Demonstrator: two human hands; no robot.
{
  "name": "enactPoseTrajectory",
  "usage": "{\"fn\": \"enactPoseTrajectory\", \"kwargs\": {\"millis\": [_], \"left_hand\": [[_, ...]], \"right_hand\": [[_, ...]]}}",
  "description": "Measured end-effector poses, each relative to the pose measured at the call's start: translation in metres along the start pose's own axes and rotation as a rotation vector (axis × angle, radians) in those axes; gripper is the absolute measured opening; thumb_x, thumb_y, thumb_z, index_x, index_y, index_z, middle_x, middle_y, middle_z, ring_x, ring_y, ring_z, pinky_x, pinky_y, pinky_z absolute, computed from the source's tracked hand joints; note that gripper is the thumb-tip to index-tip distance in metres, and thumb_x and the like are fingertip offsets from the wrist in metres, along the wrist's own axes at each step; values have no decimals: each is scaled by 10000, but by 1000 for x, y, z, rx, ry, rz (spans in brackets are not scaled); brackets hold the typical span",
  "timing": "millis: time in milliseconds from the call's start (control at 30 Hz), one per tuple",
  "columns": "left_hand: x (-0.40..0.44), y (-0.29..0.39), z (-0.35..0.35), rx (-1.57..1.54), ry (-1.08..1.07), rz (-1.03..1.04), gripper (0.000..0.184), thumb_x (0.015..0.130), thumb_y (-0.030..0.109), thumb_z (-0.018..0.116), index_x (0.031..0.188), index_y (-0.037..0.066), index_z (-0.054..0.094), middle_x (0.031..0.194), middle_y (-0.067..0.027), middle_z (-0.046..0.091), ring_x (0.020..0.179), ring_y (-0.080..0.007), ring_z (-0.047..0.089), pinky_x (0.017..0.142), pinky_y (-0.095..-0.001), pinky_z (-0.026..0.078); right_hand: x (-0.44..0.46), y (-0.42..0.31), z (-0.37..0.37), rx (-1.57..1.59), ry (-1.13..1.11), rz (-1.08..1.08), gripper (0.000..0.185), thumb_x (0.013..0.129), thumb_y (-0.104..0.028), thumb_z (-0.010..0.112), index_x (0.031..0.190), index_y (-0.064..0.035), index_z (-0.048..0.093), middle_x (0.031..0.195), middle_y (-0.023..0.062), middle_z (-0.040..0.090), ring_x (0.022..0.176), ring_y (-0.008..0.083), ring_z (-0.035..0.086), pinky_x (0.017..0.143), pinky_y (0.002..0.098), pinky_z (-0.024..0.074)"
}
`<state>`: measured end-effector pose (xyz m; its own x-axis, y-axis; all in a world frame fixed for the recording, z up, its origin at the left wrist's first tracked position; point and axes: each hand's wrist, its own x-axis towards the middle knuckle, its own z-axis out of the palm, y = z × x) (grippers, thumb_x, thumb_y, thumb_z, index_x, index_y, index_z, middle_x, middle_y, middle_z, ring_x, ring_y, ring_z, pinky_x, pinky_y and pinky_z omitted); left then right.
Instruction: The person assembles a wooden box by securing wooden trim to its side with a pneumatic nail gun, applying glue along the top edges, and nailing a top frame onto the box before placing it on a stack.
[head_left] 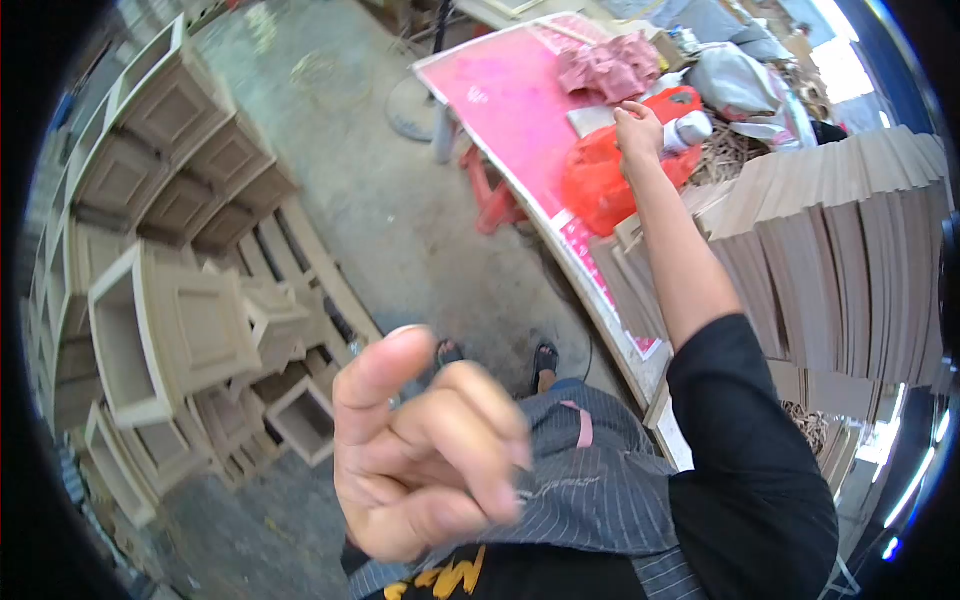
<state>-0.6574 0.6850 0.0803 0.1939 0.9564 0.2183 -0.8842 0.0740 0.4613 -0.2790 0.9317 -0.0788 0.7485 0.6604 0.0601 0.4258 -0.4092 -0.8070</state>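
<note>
My left hand (425, 450) is raised close to the camera, palm partly showing. Its fingers are loosely bent and apart, slightly blurred, and nothing shows in them. My right hand (638, 132) reaches out over the pink-topped table (500, 95), just above a red plastic bag (600, 185). The right fingers are curled together, and whatever they may hold is too small to make out. Beside that hand lies a white bottle (688, 130). A crumpled pink cloth (610, 68) sits just beyond it.
Stacks of thin wooden boards (800, 260) stand along the right, below my right arm. A grey-white bag (738, 80) lies at the table's far side. Unfinished wooden cabinets (190, 330) are piled on the left. A red stool (488, 195) stands under the table edge.
</note>
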Motion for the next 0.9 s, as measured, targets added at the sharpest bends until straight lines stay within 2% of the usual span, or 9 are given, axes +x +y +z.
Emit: {"fn": "enactPoseTrajectory", "kwargs": {"millis": [167, 267, 333, 367, 433, 500, 600, 733, 900], "left_hand": [[-82, -3, -137, 532, 622, -264, 586, 946, 114, 644, 1452, -21, 381, 887, -80, 653, 852, -139, 587, 796, -285, 466], [-177, -17, -221, 752, 1042, -549, 434, 976, 111, 611, 1381, 13, 488, 911, -48, 653, 821, -102, 589, 742, -248, 472], [-232, -26, -251, 711, 1221, -775, 394, 978, 124, 615, 1351, 37, 525, 913, -44, 651, 815, -90, 590, 722, -247, 472], [-258, -36, -265, 701, 1262, -830, 394, 974, 135, 625, 1344, 38, 532, 907, -45, 651, 813, -92, 589, 706, -249, 472], [-306, -60, -293, 670, 1304, -931, 395, 965, 158, 645, 1327, 32, 547, 905, -52, 653, 812, -105, 593, 680, -259, 475], [-346, -89, -331, 650, 1271, -1028, 400, 961, 184, 652, 1319, 37, 551, 893, -45, 639, 755, -104, 573, 635, -255, 456], [-394, -134, -402, 691, 1160, -1221, 447, 944, 201, 673, 1334, 33, 530, 863, -28, 615, 646, -73, 502, 570, -237, 409], [-434, -184, -505, 700, 1280, -1209, 533, 906, 242, 716, 1344, 15, 518, 888, -60, 657, 712, -139, 586, 628, -288, 470], [-440, -233, -592, 1446, 814, -1405, 782, 822, 303, 762, 1448, 4, 401, 1458, -218, 469, 1375, -397, 401, 1160, -445, 307]], "right_hand": [[119, -11, -27, -640, 499, 199, 632, 774, -342, 650, 1382, -246, 505, 1466, 290, 300, 1376, 481, 259, 1085, 641, 301], [127, -17, -43, -946, 418, 450, 831, 804, -551, 632, 1482, -112, 435, 1556, 239, 323, 1447, 407, 286, 1135, 548, 308], [300, 116, -92, -1019, 102, 120, 697, 838, -566, 605, 1294, -40, 632, 1322, 214, 612, 1224, 308, 587, 1045, 416, 435], [349, 152, -101, -1138, 207, -12, 704, 840, -562, 613, 1304, -33, 625, 1342, 230, 593, 1256, 302, 565, 1038, 431, 438], [302, 113, -108, -739, 38, 99, 473, 828, -514, 684, 940, -56, 705, 858, 86, 678, 736, 208, 626, 666, 367, 509], [412, 164, -155, -978, -407, -289, 297, 920, -401, 619, 838, -121, 675, 737, 17, 607, 620, 174, 551, 574, 365, 461], [193, 203, -114, -615, 33, -365, 343, 892, -477, 611, 849, -142, 669, 751, 13, 576, 644, 179, 522, 599, 365, 448], [-81, 406, -20, -487, -358, -29, 414, 855, -579, 601, 865, -170, 663, 769, 8, 533, 676, 186, 483, 634, 365, 432], [-328, 675, 63, -397, -745, 841, 512, 808, -706, 588, 884, -205, 654, 792, 2, 481, 716, 194, 434, 677, 366, 411]]}}
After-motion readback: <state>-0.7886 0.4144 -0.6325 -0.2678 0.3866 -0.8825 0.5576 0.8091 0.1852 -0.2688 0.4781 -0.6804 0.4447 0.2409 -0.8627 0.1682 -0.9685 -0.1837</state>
